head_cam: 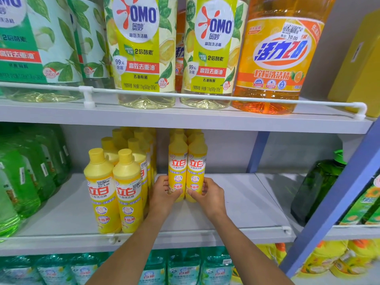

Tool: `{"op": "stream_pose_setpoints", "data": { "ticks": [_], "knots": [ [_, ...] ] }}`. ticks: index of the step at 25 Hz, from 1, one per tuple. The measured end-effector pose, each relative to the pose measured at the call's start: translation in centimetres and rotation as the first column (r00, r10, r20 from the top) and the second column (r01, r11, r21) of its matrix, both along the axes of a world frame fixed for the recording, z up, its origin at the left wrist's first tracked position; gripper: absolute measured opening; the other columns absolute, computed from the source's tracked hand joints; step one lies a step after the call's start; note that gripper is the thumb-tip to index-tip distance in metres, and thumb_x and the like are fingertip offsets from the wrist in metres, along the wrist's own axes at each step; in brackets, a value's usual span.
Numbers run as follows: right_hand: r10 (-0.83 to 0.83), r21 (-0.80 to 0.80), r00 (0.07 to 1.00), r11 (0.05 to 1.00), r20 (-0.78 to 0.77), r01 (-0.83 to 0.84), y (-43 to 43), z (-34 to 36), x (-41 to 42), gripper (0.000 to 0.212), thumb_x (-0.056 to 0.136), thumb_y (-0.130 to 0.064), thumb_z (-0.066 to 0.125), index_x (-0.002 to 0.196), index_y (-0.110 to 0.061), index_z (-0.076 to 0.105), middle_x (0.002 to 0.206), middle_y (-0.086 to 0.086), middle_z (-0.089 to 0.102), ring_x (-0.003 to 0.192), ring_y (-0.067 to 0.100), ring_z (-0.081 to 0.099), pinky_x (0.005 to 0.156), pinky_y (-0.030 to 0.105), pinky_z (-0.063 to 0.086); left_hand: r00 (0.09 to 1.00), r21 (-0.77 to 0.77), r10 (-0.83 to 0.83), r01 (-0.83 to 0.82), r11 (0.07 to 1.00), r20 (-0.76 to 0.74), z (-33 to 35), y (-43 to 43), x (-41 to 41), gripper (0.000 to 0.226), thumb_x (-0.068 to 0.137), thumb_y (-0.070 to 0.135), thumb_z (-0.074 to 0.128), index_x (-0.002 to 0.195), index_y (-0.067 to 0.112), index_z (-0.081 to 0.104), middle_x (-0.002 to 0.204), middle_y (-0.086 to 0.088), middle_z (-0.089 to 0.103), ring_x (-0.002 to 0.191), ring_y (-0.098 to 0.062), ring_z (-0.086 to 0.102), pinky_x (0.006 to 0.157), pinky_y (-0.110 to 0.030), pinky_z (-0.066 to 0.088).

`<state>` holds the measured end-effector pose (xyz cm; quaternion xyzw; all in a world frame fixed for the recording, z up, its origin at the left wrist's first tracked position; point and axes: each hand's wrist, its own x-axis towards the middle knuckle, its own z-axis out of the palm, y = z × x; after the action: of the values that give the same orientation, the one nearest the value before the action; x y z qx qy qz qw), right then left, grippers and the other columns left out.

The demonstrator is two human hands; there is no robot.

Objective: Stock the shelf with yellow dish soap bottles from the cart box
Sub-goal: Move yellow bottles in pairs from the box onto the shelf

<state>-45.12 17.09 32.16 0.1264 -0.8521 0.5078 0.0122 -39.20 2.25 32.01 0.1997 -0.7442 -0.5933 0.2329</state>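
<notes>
Fingers (163, 180) of the left hand (161, 195) curl round the base of the left yellow bottle (177, 164), thumb laid across its front label. The right hand (210, 195) wraps the right yellow bottle (196, 164) the same way, its fingers (205, 185) bent round the outer side. From the head camera, both bottles are upright and touching each other on the middle shelf (242, 198), at the front of a short row of the same soap running toward the back wall. Both forearms reach in over the front rail (216, 230), palms facing one another, wrists about level. This looks like the placing step: the pair seems set down or nearly so, with the hands squaring it up. The next move calls for letting go and drawing the hands out without tipping the pair; a slide leftward would close the gap to the fuller block of yellow bottles (115, 190) just beside. Neither cart nor box is in view.
</notes>
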Motion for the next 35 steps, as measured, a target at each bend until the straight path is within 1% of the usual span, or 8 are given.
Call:
{"op": "stream_pose_setpoints", "data": {
  "ticks": [5,18,22,25,27,29,32,35],
  "knots": [
    [-0.008,0.008,1.0,1.0,0.008,0.008,-0.1,-0.2,-0.1,0.061,0.074,-0.044,0.087,0.126,-0.025,0.061,0.118,-0.006,0.07,0.101,0.012,0.068,0.091,0.031,0.06,1.0,-0.002,0.0,0.0,1.0,0.001,0.0,0.0,-0.1,0.054,0.076,0.015,0.087,0.122,0.017,0.059,0.111,0.002,0.069,0.096,-0.012,0.069,0.075,-0.019,0.055],
    [-0.012,0.054,1.0,0.998,0.024,0.01,-0.1,0.7,0.2,0.062,0.076,-0.042,0.086,0.128,-0.023,0.06,0.12,-0.004,0.07,0.101,0.012,0.068,0.09,0.029,0.058,1.0,-0.016,0.016,-0.016,1.0,0.019,0.2,0.3,-0.1,0.052,0.076,0.015,0.087,0.121,0.016,0.06,0.113,0.0,0.071,0.097,-0.014,0.07,0.082,-0.028,0.059],
    [0.04,0.107,0.999,0.993,0.027,-0.043,0.2,1.4,0.6,0.062,0.079,-0.044,0.084,0.13,-0.021,0.058,0.122,-0.002,0.069,0.105,0.015,0.067,0.09,0.03,0.056,0.998,-0.113,-0.008,0.015,0.993,0.057,0.6,0.3,0.6,0.053,0.079,0.016,0.084,0.126,0.016,0.058,0.117,0.002,0.068,0.102,-0.015,0.066,0.089,-0.031,0.056],
    [0.099,0.204,0.995,0.974,0.004,-0.098,1.3,2.4,1.5,0.063,0.085,-0.046,0.077,0.137,-0.02,0.053,0.132,0.0,0.063,0.122,0.02,0.061,0.096,0.032,0.05,0.978,-0.258,-0.026,0.08,0.963,0.206,1.0,0.4,1.7,0.052,0.083,0.028,0.081,0.127,0.018,0.054,0.118,0.006,0.065,0.109,-0.017,0.065,0.093,-0.035,0.054],
    [0.123,0.351,0.992,0.93,-0.026,-0.107,2.6,3.3,2.1,0.077,0.089,-0.052,0.069,0.15,-0.014,0.041,0.149,0.006,0.05,0.137,0.025,0.049,0.107,0.038,0.044,0.953,-0.385,-0.039,0.158,0.909,0.3,1.5,0.4,2.8,0.054,0.081,0.044,0.077,0.125,0.022,0.055,0.12,0.006,0.066,0.11,-0.018,0.065,0.094,-0.037,0.056],
    [0.17,0.491,0.984,0.862,-0.047,-0.125,4.1,4.1,2.9,0.083,0.091,-0.055,0.064,0.155,-0.012,0.033,0.157,0.01,0.04,0.143,0.027,0.04,0.113,0.04,0.038,0.918,-0.522,-0.052,0.27,0.809,0.394,2.1,0.8,4.2,0.06,0.078,0.057,0.07,0.125,0.024,0.054,0.12,0.002,0.064,0.112,-0.02,0.062,0.095,-0.04,0.054],
    [0.261,0.633,0.962,0.758,-0.073,-0.158,5.8,5.1,4.8,0.077,0.093,-0.055,0.06,0.152,-0.012,0.034,0.154,0.011,0.04,0.141,0.029,0.037,0.113,0.041,0.038,0.851,-0.679,-0.036,0.442,0.585,0.524,3.1,1.9,6.9,0.064,0.085,0.059,0.064,0.131,0.018,0.047,0.128,-0.006,0.055,0.12,-0.026,0.051,0.097,-0.04,0.046],
    [0.311,0.734,0.945,0.665,-0.099,-0.142,7.0,5.6,7.8,0.074,0.092,-0.058,0.058,0.148,-0.014,0.038,0.15,0.011,0.043,0.137,0.031,0.04,0.109,0.043,0.041,0.826,-0.751,-0.023,0.523,0.404,0.563,3.5,2.5,9.6,0.076,0.085,0.065,0.059,0.14,0.015,0.043,0.14,-0.009,0.051,0.129,-0.029,0.047,0.104,-0.042,0.042]
  ]
}}
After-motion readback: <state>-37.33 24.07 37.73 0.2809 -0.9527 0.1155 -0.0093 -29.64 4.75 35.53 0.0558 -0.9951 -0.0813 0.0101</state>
